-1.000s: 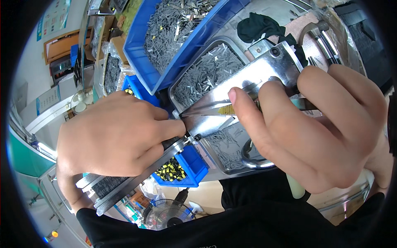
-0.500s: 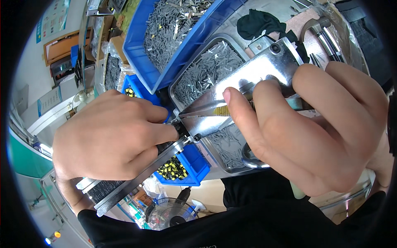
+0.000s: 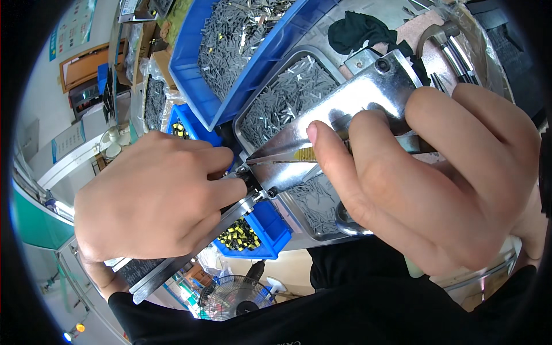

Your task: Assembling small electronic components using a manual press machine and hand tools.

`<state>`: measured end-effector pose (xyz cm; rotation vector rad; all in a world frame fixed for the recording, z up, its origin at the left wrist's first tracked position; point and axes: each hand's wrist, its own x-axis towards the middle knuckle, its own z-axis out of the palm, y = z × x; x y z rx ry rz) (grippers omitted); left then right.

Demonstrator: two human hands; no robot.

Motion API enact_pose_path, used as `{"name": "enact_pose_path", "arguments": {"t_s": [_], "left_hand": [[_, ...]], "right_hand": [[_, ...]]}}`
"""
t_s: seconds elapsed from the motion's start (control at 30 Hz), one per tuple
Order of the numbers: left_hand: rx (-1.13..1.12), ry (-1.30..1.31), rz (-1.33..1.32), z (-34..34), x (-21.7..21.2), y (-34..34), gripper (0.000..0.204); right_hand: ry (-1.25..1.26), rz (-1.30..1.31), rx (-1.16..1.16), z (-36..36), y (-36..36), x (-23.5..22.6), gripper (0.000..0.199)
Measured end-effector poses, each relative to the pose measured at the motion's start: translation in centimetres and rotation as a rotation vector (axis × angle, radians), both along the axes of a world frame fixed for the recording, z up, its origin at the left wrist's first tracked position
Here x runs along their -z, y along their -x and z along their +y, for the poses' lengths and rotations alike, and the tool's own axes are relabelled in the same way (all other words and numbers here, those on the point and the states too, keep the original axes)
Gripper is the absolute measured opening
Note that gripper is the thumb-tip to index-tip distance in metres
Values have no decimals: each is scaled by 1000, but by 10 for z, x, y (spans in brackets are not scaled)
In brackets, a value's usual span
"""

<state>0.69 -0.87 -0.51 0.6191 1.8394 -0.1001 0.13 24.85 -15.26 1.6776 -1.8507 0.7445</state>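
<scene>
Left hand (image 3: 152, 198) clamped on a metal strip (image 3: 190, 259) — right hand (image 3: 425, 178) grips tweezers (image 3: 287, 161) (over a steel plate (image 3: 351, 109)).

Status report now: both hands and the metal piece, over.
Left hand pinches long metal strip at its tip. Right hand grips shiny steel tool above tray of small pins. Nothing between them.

A round fan (image 3: 233, 299) is sitting on the pale floor (image 3: 287, 270) below the worktop. A white wall (image 3: 43, 92) is standing at the left, with a brown shelf (image 3: 83, 66) leaning against it.
</scene>
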Motion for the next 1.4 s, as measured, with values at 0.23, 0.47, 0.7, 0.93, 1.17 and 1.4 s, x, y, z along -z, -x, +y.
{"name": "enact_pose_path", "arguments": {"t_s": [0.23, 0.47, 0.7, 0.93, 1.17, 1.4], "left_hand": [[-16, 6, 33, 8, -20, -1, 24], [-15, 18, 53, 9, -31, 1, 31], [-18, 135, 16, 13, -38, 4, 49], [-26, -15, 102, 1, -33, -9, 27], [-11, 15, 84, 10, -34, -4, 28], [3, 0, 96, 4, -32, -5, 26]], "right_hand": [[-6, -26, 4, -30, 1, -20, 25], [-23, -43, 16, -65, -16, -58, 25], [-24, -57, 5, -23, 1, -17, 24], [-29, -75, -9, -23, -32, -38, 23], [-33, -102, -2, 100, -39, 29, 22], [-55, -116, -16, -51, -42, -65, 21]]}}
